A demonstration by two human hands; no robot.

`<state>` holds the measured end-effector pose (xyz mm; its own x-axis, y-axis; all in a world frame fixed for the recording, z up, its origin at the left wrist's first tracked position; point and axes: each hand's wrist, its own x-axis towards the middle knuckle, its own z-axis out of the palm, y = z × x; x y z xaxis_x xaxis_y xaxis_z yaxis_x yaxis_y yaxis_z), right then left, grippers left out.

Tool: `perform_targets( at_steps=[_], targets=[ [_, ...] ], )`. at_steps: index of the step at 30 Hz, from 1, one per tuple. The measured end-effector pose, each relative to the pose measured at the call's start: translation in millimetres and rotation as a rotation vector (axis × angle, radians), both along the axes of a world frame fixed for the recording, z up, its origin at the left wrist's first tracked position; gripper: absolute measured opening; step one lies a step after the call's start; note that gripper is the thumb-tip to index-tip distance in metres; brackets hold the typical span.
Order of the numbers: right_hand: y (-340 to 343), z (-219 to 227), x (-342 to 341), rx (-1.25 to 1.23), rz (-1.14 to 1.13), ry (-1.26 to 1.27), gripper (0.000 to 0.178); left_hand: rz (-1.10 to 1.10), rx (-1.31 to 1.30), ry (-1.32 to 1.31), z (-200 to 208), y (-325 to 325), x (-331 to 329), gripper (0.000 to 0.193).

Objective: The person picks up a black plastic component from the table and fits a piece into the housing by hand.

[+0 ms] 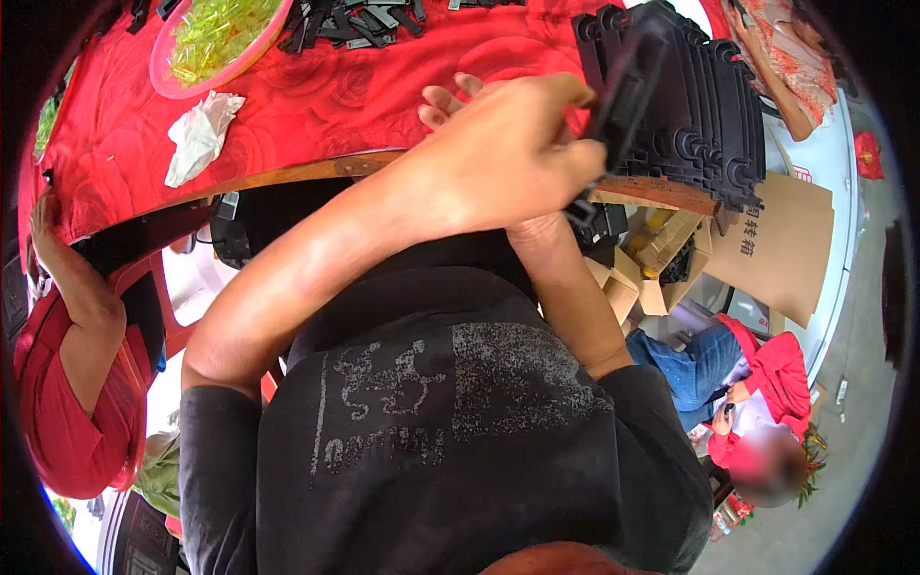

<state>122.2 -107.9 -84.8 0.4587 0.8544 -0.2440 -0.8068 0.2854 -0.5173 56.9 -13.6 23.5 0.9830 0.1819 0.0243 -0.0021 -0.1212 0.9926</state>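
Note:
My left hand (546, 144) reaches across to the right, over my right forearm. Its thumb and fingers are closed on a long black plastic part (628, 110), which is tilted and smeared by motion. Just beyond that part stands a stack of black plastic panels (704, 105) at the table's right end. Most of my right hand (446, 103) is hidden behind the left one. Its fingertips show above the red tablecloth (316, 115), apart and slightly bent, with nothing visible in them.
A pink basin (159, 69) of yellow-green clear pieces and a crumpled white tissue (203, 139) lie left. Small black parts (359, 24) are heaped at the far side. Open cardboard boxes (661, 292) stand below the right edge. Other people are at left, far right and lower right.

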Motion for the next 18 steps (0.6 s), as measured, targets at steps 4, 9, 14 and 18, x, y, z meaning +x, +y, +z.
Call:
perform_targets(
  at_steps=[4,9,14,18],
  targets=[
    [1,4,3,0.131,0.038,0.043,0.08,-0.012,0.099,-0.082,10,-21,55,0.039],
    [-1,-1,8,0.328,0.144,0.235,0.062,-0.052,0.074,0.116,34,-45,106,0.036],
    [2,-7,4,0.315,0.129,0.178,0.063,-0.145,0.041,0.228,43,-56,130,0.031],
    [3,-7,4,0.155,0.12,0.097,0.087,-0.166,-0.05,0.241,40,-65,145,0.025]
  ],
)
